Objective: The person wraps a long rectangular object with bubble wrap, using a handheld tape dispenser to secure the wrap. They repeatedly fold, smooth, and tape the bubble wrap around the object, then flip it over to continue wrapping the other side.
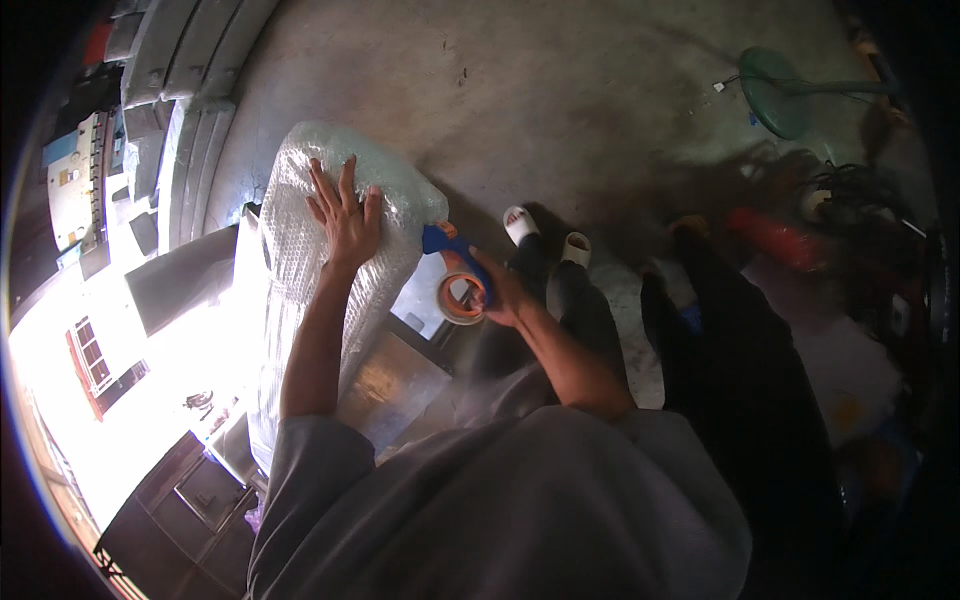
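Left hand lies wide on bubble-wrapped bundle, 11 o'clock; right hand holds tape gun, 12 o'clock. Bundle looks squashy outside, slippery; I'd hug both sides.

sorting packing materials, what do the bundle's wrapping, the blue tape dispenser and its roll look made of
Wrapping: clear, shiny plastic bubble wrap, judging by its rows of small bumps and bright glints.
Tape dispenser: probably hard plastic, from its even blue colour and moulded-looking shape; finish unclear.
Roll: likely smooth plastic tape, going by its orange ring shape; the core's material can't be told.
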A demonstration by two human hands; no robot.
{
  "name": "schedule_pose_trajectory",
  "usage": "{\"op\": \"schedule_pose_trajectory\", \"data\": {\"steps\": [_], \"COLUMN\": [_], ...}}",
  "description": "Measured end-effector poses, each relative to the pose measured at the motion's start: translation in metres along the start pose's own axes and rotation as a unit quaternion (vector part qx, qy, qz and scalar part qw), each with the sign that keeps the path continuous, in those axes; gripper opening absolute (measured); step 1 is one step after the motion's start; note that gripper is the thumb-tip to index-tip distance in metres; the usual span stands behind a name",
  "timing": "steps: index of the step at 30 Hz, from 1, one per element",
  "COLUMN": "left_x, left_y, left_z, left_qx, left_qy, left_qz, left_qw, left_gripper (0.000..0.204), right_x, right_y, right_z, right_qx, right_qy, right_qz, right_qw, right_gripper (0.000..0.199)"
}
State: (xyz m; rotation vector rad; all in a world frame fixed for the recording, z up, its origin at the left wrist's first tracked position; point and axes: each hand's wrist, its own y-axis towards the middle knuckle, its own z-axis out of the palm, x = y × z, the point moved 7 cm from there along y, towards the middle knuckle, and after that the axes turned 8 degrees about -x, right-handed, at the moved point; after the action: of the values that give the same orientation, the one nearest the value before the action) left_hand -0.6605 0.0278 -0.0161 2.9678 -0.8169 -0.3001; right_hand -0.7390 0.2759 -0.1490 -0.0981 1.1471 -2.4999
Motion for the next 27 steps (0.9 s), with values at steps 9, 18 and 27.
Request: {"op": "schedule_pose_trajectory", "data": {"steps": [9, 18, 27], "left_x": [-0.004, -0.041, -0.062], "left_y": [-0.001, -0.043, -0.069], "left_z": [-0.002, -0.017, -0.008], "left_qx": [0.021, 0.002, 0.135], "left_qy": [0.029, 0.013, 0.094], "left_qz": [-0.016, -0.046, -0.025], "left_qw": [0.999, 0.999, 0.986], "left_gripper": [0.067, 0.1, 0.136], "right_x": [-0.073, -0.105, -0.089], "right_y": [0.018, 0.025, 0.011], "right_z": [0.012, -0.002, -0.005], "right_qx": [0.095, 0.059, 0.143], "right_qy": [0.079, 0.024, 0.009], "right_qz": [-0.077, -0.052, -0.065], "right_qw": [0.989, 0.997, 0.988], "right_gripper": [0.048, 0.046, 0.038]}}
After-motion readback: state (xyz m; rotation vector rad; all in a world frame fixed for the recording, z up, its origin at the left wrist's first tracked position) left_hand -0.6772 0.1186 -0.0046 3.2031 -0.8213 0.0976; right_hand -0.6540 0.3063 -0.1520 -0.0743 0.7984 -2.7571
